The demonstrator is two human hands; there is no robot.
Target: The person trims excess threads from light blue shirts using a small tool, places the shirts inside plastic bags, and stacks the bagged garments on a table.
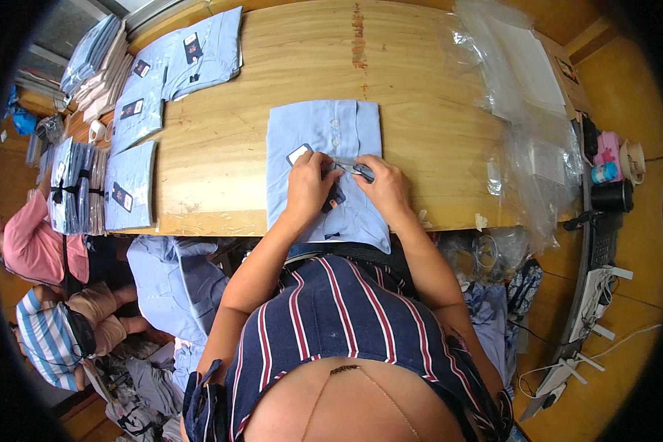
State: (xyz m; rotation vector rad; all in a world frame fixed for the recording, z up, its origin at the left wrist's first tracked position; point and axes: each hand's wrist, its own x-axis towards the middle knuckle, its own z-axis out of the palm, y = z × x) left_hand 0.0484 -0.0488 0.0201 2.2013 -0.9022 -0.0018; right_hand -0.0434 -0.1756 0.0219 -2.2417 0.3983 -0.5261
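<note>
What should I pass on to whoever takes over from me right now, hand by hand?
Left hand: resting on the folded light-blue shirt, fingers at a dark tag on its front; a second tag lies just above.
Right hand: on the same shirt, pinching a small metal tool; its exact kind is too small to tell.
The shirt lies flat at the near edge of the wooden table.
Done: tagged folded shirts are laid out at far left, with bundled stacks beside them.
Left: this shirt is not bagged; clear plastic bags lie at right, and loose shirts sit below the table edge.
</note>
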